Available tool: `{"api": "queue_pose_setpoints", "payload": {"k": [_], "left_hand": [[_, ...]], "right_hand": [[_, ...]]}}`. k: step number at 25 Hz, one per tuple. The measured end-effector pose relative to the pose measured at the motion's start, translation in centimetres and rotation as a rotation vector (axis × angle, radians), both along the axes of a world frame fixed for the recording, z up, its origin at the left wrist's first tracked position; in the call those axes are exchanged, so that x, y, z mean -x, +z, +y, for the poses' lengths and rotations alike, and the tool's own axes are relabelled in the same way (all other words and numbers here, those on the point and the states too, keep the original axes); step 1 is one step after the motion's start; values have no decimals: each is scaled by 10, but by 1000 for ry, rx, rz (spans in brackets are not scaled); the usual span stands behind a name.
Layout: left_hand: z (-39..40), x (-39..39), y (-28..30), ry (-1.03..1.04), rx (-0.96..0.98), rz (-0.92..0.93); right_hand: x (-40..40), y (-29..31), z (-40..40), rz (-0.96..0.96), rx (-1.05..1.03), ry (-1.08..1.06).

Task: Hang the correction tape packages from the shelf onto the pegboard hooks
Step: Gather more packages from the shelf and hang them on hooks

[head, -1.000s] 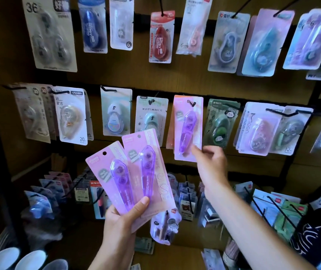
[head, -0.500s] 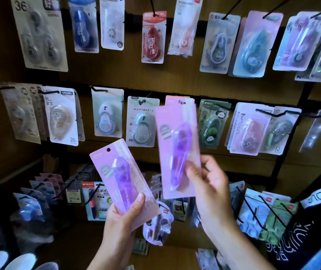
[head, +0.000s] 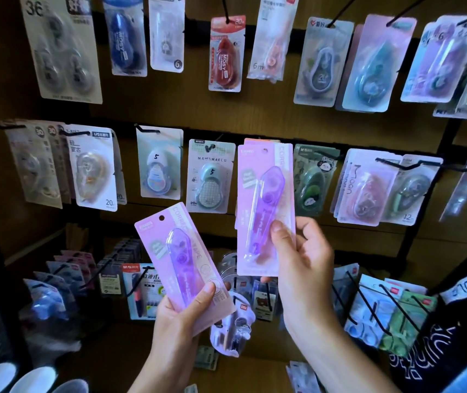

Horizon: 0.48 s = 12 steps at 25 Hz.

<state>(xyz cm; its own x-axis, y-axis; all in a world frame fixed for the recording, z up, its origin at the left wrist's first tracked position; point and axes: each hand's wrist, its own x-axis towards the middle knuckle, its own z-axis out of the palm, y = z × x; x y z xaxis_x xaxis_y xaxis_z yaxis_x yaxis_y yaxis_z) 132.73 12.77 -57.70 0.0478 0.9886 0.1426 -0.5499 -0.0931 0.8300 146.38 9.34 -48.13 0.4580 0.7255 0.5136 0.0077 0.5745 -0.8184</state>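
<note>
My right hand (head: 302, 259) grips the lower end of a pink card with a purple correction tape (head: 263, 205), held upright in front of the middle row of the pegboard. Its hang hole lies level with the hooks, and a same-coloured pink package (head: 258, 142) peeks out right behind its top edge. My left hand (head: 185, 316) holds a second pink package with a purple tape (head: 181, 256), tilted left, lower and nearer to me, thumb across its bottom.
Two rows of black hooks (head: 402, 165) carry many other correction tape packages, such as a red one (head: 224, 56) and a green one (head: 313, 182). Below, more packs sit on low hooks and a shelf (head: 147, 287). White round objects (head: 31, 381) lie at bottom left.
My right hand left the hung package, took one of the two pink packages from my left hand and raised it toward the middle row. My left hand now holds a single package.
</note>
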Motion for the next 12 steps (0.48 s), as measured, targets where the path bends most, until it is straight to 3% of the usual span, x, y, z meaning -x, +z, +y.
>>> {"api": "queue_pose_setpoints", "payload": {"k": [4,12], "left_hand": [[-4,4,4,-36,-11,-29],[-6,5,4,-27,-11,-67]], "right_hand": [[-4,3,4,75,9,-35],[-11,26,68,-52,378,-110]]}}
